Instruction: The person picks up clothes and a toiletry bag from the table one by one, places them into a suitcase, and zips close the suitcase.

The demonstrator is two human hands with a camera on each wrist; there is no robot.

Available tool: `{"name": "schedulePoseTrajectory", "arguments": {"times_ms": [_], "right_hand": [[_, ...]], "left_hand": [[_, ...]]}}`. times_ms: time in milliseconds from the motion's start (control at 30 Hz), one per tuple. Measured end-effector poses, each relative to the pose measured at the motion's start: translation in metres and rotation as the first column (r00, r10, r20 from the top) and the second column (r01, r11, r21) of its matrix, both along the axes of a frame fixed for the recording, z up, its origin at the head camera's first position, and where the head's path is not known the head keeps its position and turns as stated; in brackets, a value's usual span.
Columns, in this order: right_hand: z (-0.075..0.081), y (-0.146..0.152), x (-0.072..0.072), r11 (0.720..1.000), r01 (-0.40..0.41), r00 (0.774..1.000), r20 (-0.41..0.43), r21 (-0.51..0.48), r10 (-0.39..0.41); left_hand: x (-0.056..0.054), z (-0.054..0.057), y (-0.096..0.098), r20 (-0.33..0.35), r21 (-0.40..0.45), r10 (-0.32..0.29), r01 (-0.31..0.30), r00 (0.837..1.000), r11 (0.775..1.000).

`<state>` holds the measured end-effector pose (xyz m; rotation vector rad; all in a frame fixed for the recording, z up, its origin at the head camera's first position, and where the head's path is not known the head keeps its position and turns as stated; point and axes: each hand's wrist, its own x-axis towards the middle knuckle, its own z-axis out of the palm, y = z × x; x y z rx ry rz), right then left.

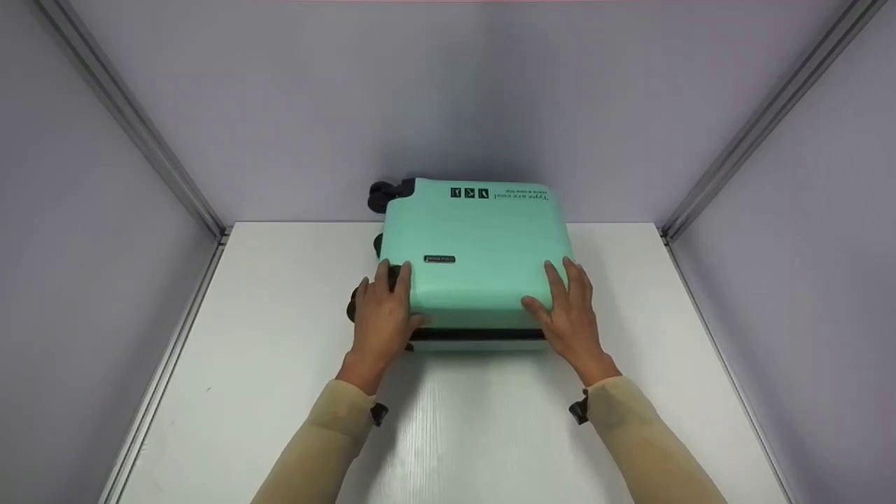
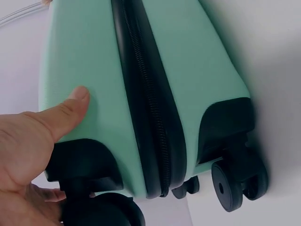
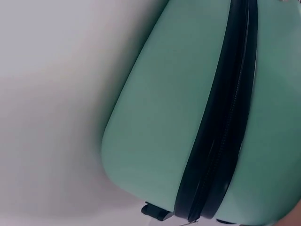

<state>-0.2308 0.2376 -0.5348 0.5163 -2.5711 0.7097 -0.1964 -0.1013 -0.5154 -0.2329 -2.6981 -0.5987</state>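
A mint-green hard-shell suitcase (image 1: 483,238) lies flat, its lettered face up and its black wheels (image 1: 381,197) toward the left. My left hand (image 1: 381,308) rests on its near left corner beside a wheel. In the left wrist view the thumb (image 2: 70,110) presses the shell's side, while the fingers are partly hidden behind the wheel (image 2: 101,209). My right hand (image 1: 570,318) lies on the near right corner, fingers extended along the top edge and thumb on the upper face. A black zipper seam (image 3: 225,122) runs around the suitcase's side, closed where visible.
The suitcase stands on a white tabletop (image 1: 280,392), close to the grey back wall (image 1: 294,112). Grey side panels (image 1: 77,245) with metal corner rails (image 1: 777,98) enclose the table left and right. Bare tabletop shows on both sides and in front.
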Motion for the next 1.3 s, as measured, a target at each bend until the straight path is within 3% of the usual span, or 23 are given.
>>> {"name": "schedulePoseTrajectory", "arguments": {"times_ms": [200, 433, 767, 900, 967, 1033, 1133, 1233, 1300], "right_hand": [[0.004, 0.006, -0.021, 1.000, 0.003, 0.996, 0.093, 0.003, -0.003], [0.007, 0.010, -0.036, 0.999, 0.016, 0.984, 0.178, -0.030, -0.011], [0.012, 0.013, -0.042, 0.997, 0.008, 0.965, 0.261, -0.070, 0.010], [0.018, 0.027, -0.044, 0.966, 0.007, 0.926, 0.366, -0.259, 0.092], [0.019, 0.038, -0.045, 0.932, 0.074, 0.899, 0.427, -0.356, 0.092], [0.015, 0.051, -0.046, 0.911, 0.157, 0.873, 0.485, -0.382, 0.053], [0.003, 0.068, -0.048, 0.926, 0.228, 0.820, 0.572, -0.300, -0.017], [-0.010, 0.079, -0.051, 0.962, 0.176, 0.790, 0.613, -0.211, -0.009], [-0.016, 0.082, -0.054, 0.975, 0.123, 0.786, 0.618, -0.183, 0.017]], "left_hand": [[-0.016, -0.001, 0.006, 0.014, 0.001, 0.018, -0.018, 1.000, 1.000], [-0.031, 0.002, 0.010, 0.056, -0.001, 0.026, -0.026, 0.998, 1.000], [-0.036, 0.001, 0.008, 0.027, -0.006, 0.022, -0.021, 0.999, 1.000], [-0.036, 0.003, 0.005, 0.051, -0.005, 0.022, -0.022, 0.998, 1.000], [-0.036, 0.005, 0.004, 0.064, -0.006, 0.024, -0.023, 0.998, 1.000], [-0.036, 0.007, 0.003, 0.080, -0.010, 0.025, -0.024, 0.996, 1.000], [-0.036, 0.009, 0.003, 0.107, -0.005, 0.025, -0.025, 0.994, 1.000], [-0.037, 0.011, 0.004, 0.116, 0.000, 0.023, -0.023, 0.993, 1.000], [-0.038, 0.011, 0.004, 0.111, 0.009, 0.017, -0.019, 0.994, 1.000]]}}
